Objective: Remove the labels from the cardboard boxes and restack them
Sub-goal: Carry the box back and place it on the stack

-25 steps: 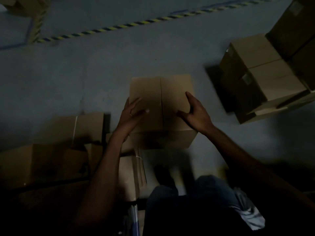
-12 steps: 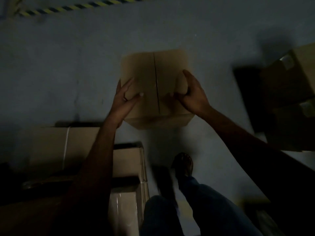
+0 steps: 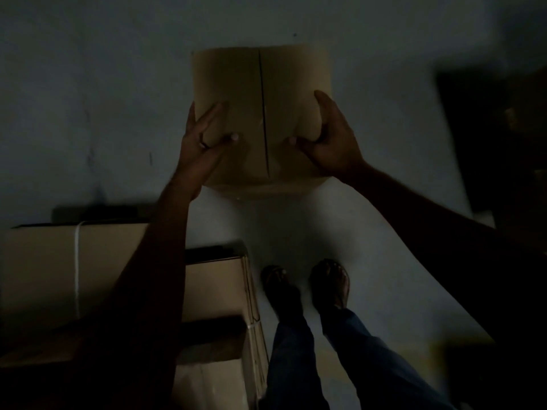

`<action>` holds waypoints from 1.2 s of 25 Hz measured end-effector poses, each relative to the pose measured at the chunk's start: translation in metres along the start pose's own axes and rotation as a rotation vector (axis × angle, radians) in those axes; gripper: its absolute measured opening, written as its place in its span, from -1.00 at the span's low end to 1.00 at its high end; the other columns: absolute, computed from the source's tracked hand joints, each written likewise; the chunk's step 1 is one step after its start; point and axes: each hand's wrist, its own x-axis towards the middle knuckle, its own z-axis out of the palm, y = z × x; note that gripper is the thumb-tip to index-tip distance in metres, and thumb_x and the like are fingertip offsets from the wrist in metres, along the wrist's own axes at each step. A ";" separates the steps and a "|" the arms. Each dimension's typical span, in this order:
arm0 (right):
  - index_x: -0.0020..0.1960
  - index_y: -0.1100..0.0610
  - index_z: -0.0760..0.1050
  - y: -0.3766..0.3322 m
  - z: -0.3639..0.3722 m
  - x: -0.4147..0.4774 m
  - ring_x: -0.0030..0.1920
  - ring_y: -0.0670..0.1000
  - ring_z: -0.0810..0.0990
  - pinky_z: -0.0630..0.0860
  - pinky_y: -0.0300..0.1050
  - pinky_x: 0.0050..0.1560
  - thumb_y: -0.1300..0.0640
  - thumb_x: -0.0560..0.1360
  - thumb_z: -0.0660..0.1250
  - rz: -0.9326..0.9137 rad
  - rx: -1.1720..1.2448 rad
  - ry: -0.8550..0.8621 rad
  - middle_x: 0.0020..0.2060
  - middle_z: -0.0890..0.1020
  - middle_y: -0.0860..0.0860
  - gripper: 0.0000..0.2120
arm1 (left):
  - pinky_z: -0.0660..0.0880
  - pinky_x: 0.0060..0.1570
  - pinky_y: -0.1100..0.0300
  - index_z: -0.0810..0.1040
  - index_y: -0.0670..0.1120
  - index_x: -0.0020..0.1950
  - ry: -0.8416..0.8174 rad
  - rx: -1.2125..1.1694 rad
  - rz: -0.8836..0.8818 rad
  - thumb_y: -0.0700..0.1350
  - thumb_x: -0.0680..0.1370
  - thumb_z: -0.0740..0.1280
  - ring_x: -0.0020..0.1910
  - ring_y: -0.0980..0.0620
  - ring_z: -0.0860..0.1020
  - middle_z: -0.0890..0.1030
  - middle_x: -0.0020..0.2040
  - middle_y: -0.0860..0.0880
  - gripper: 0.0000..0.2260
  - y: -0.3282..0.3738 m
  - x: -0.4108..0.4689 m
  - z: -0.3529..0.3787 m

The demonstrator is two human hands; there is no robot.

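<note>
Lower left: stacked cartons, the upper one bound with a white strap. Left hand: grip wide, straight fingers flat against the left side of the cardboard box, thumb on its top. The box sits centre frame with its flap seam facing up, apparently held clear of the floor. Right hand: grip curled round the box's right edge, thumb on top.

Plain tan cardboard box: flat brown, unmarked, thin dark seam line down middle. Smooth concrete floor: dull grey-blue, few dark specks. Flat tan cardboard stack: one thin white strap crossing it. Denim trousers: dark blue. Open sandals: dark, near black.
</note>
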 end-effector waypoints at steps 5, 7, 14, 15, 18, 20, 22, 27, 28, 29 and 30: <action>0.67 -0.02 0.11 0.008 0.019 0.009 0.53 0.12 0.35 0.42 0.08 0.44 -0.22 0.44 0.56 -0.008 -0.018 0.010 0.61 0.28 0.03 -0.02 | 0.38 0.27 0.51 0.42 0.15 0.53 -0.013 0.007 0.026 0.01 0.52 0.53 0.55 0.08 0.25 0.17 0.64 0.00 -0.40 -0.027 0.014 -0.005; 0.67 -0.02 0.10 0.008 0.021 0.010 0.55 0.14 0.33 0.42 0.09 0.44 -0.23 0.44 0.54 -0.010 -0.026 0.018 0.62 0.25 0.04 -0.02 | 0.39 0.41 0.30 0.43 0.19 0.52 -0.018 -0.010 0.039 0.08 0.49 0.54 0.56 0.05 0.25 0.19 0.63 0.02 -0.39 -0.033 0.016 -0.005; 0.68 -0.02 0.11 -0.008 0.009 0.003 0.54 0.17 0.35 0.41 0.14 0.47 -0.37 0.41 0.43 0.035 -0.138 -0.016 0.61 0.26 0.11 -0.01 | 0.35 0.24 0.53 0.39 0.14 0.55 -0.023 0.054 -0.014 0.02 0.55 0.49 0.60 -0.04 0.17 0.09 0.66 -0.04 -0.41 -0.024 0.011 -0.002; 0.68 0.02 0.14 -0.011 0.004 0.000 0.54 0.16 0.35 0.41 0.12 0.46 -0.33 0.45 0.42 0.035 -0.161 0.003 0.60 0.28 0.11 -0.05 | 0.33 0.32 0.44 0.37 0.11 0.56 -0.017 0.078 -0.008 0.03 0.57 0.47 0.61 -0.04 0.14 0.04 0.67 -0.06 -0.42 -0.022 0.009 -0.002; 0.63 0.07 0.23 -0.024 -0.018 -0.023 0.49 0.12 0.40 0.44 -0.01 0.38 -0.17 0.57 0.42 0.046 -0.167 0.096 0.57 0.33 0.08 -0.25 | 0.31 0.43 0.34 0.39 -0.03 0.56 0.090 0.140 0.065 0.01 0.60 0.44 0.62 -0.02 0.13 0.02 0.67 -0.12 -0.45 -0.007 -0.009 0.000; 0.60 0.05 0.29 -0.031 -0.036 -0.048 0.45 0.11 0.44 0.48 0.02 0.36 -0.12 0.60 0.39 0.055 -0.190 0.160 0.54 0.37 0.06 -0.35 | 0.38 0.45 0.14 0.45 -0.06 0.49 0.200 0.175 0.207 -0.04 0.58 0.43 0.57 -0.09 0.27 0.21 0.62 -0.19 -0.52 0.015 -0.026 0.006; 0.56 0.04 0.36 -0.036 -0.056 -0.078 0.42 0.10 0.47 0.49 0.06 0.36 -0.06 0.62 0.37 0.046 -0.221 0.208 0.49 0.43 0.05 -0.45 | 0.42 0.40 -0.02 0.49 -0.11 0.44 0.241 0.269 0.308 -0.06 0.56 0.40 0.45 -0.19 0.42 0.43 0.48 -0.23 -0.55 0.046 -0.044 0.021; 0.45 0.05 0.49 -0.054 -0.119 -0.167 0.37 0.11 0.49 0.44 -0.01 0.34 0.02 0.63 0.37 0.109 -0.215 0.283 0.38 0.54 0.06 -0.60 | 0.47 0.27 -0.02 0.53 -0.15 0.43 0.015 0.328 0.269 -0.04 0.52 0.38 0.27 -0.21 0.53 0.60 0.31 -0.19 -0.52 0.139 -0.099 0.082; 0.42 0.05 0.51 -0.055 -0.136 -0.185 0.36 0.13 0.50 0.45 0.01 0.35 0.03 0.62 0.38 0.133 -0.203 0.323 0.35 0.56 0.06 -0.62 | 0.48 0.24 0.00 0.55 -0.15 0.40 -0.025 0.311 0.303 -0.07 0.52 0.38 0.22 -0.21 0.56 0.63 0.26 -0.16 -0.54 0.157 -0.111 0.097; 0.40 0.04 0.53 -0.053 -0.151 -0.200 0.34 0.13 0.51 0.47 0.05 0.34 0.03 0.62 0.38 0.160 -0.192 0.366 0.33 0.58 0.06 -0.63 | 0.49 0.21 0.03 0.57 -0.14 0.38 -0.055 0.289 0.349 -0.08 0.52 0.38 0.17 -0.19 0.59 0.66 0.21 -0.12 -0.58 0.175 -0.120 0.112; 0.39 0.02 0.54 -0.050 -0.167 -0.214 0.33 0.11 0.52 0.49 0.08 0.32 0.03 0.62 0.38 0.200 -0.176 0.417 0.32 0.59 0.04 -0.65 | 0.49 0.19 0.06 0.58 -0.12 0.36 -0.082 0.267 0.382 -0.09 0.53 0.38 0.13 -0.15 0.60 0.68 0.16 -0.08 -0.60 0.194 -0.129 0.127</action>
